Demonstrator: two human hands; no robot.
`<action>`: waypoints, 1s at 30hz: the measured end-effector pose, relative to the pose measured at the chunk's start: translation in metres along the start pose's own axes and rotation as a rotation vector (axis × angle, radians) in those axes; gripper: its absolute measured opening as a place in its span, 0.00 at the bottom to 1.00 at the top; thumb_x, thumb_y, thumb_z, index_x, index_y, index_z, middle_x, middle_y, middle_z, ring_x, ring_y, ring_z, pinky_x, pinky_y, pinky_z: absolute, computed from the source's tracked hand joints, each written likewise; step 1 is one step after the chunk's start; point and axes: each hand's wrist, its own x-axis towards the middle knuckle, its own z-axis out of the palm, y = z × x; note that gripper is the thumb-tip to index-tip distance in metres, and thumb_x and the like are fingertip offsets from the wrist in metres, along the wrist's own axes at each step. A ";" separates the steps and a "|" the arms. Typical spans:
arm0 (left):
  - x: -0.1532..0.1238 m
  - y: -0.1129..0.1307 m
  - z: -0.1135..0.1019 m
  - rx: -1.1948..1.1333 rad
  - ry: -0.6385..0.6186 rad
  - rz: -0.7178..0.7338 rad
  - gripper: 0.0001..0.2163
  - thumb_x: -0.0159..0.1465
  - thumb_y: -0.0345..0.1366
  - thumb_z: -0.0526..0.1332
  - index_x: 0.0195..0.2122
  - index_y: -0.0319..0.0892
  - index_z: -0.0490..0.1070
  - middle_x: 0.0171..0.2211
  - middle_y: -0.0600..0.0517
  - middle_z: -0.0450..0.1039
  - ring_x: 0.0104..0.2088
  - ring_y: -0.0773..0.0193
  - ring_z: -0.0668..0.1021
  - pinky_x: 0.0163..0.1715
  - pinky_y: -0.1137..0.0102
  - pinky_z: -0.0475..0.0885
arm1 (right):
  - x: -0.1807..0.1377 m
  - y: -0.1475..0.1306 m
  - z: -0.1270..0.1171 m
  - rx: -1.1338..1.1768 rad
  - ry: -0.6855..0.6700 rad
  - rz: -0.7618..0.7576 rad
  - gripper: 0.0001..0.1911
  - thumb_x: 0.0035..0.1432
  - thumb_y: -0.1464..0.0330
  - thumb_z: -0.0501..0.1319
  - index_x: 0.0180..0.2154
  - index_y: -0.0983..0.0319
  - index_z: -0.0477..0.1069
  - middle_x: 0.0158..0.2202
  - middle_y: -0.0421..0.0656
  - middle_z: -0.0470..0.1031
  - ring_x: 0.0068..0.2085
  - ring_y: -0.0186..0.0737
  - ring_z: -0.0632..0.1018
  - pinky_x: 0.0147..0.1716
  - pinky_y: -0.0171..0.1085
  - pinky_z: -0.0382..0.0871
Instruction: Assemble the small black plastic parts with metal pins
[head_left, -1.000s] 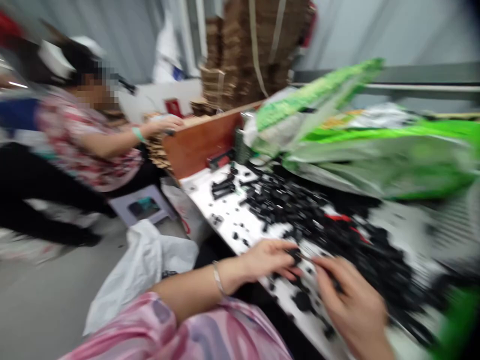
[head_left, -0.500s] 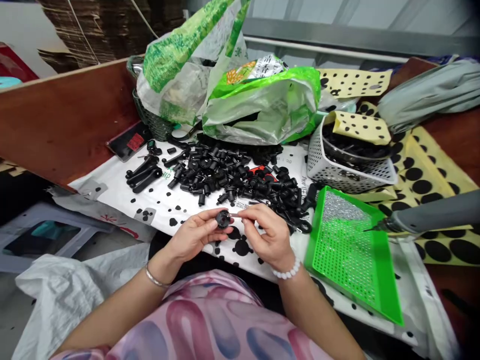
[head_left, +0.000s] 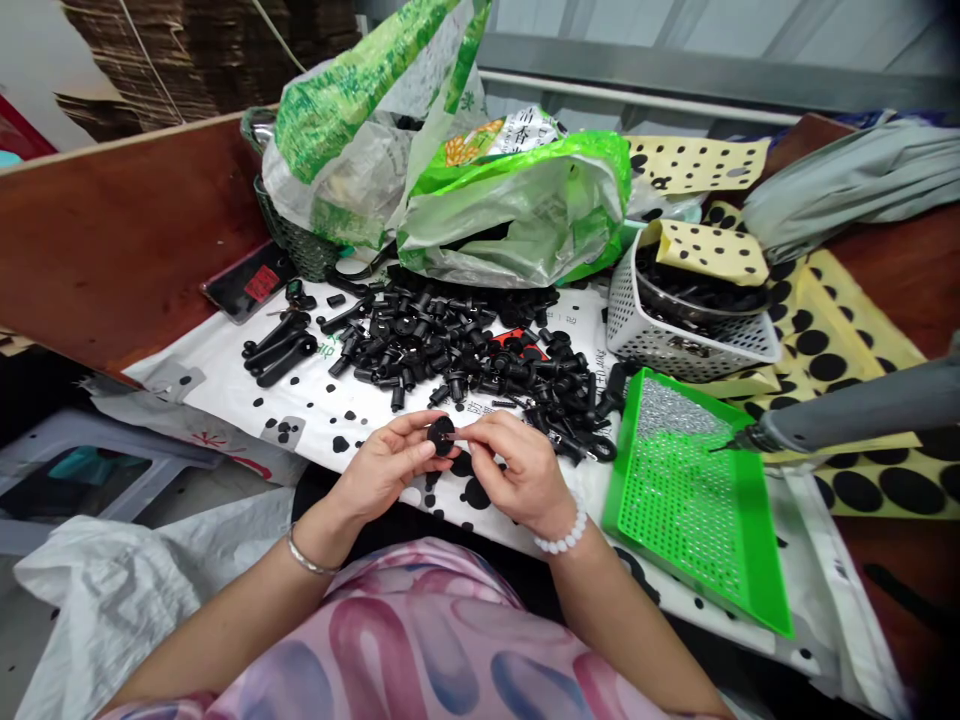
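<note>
My left hand [head_left: 386, 466] pinches a small round black plastic part [head_left: 441, 436] between thumb and fingers, just above the table's near edge. My right hand [head_left: 514, 468] meets it from the right, its fingertips closed on the same part. Just beyond both hands lies a heap of black plastic parts [head_left: 457, 350] on a white sheet [head_left: 225, 385] dotted with black spots.
A green perforated tray [head_left: 694, 495] lies right of my hands, a grey power tool [head_left: 855, 410] beyond it. Behind stand a white basket [head_left: 686, 335] with dark contents, green plastic bags [head_left: 517, 205], yellow sheets of black discs [head_left: 832, 345] and a brown board [head_left: 120, 235]. A white sack [head_left: 112, 590] lies lower left.
The view swung from a blurred look left at a seated person to the table. My hands lifted a round black part from the heap and now hold it together, little changed over the last half second.
</note>
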 end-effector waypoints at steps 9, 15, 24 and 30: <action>0.001 -0.005 0.003 0.196 0.080 0.164 0.19 0.52 0.31 0.67 0.46 0.42 0.70 0.41 0.50 0.74 0.40 0.64 0.76 0.40 0.72 0.73 | -0.001 -0.004 0.007 0.123 -0.073 0.063 0.11 0.58 0.74 0.54 0.41 0.62 0.72 0.33 0.46 0.73 0.35 0.37 0.75 0.34 0.37 0.72; -0.001 -0.006 -0.002 0.245 0.046 0.158 0.20 0.54 0.32 0.65 0.49 0.44 0.69 0.41 0.50 0.75 0.38 0.65 0.77 0.40 0.72 0.72 | -0.004 -0.001 0.009 0.306 -0.050 0.328 0.08 0.58 0.72 0.57 0.40 0.61 0.72 0.31 0.41 0.75 0.23 0.30 0.75 0.25 0.31 0.71; -0.002 -0.007 0.002 0.253 0.078 0.258 0.16 0.53 0.31 0.66 0.44 0.43 0.71 0.42 0.50 0.75 0.40 0.64 0.77 0.42 0.71 0.72 | -0.003 0.000 0.015 0.146 -0.019 0.151 0.06 0.59 0.73 0.56 0.35 0.61 0.71 0.32 0.44 0.73 0.34 0.37 0.74 0.35 0.37 0.70; 0.001 -0.016 0.000 0.348 0.086 0.400 0.19 0.56 0.32 0.63 0.49 0.45 0.67 0.45 0.49 0.72 0.42 0.64 0.76 0.42 0.70 0.72 | -0.004 -0.001 0.021 0.147 0.066 0.149 0.06 0.59 0.73 0.55 0.36 0.61 0.71 0.36 0.45 0.71 0.39 0.38 0.74 0.39 0.38 0.69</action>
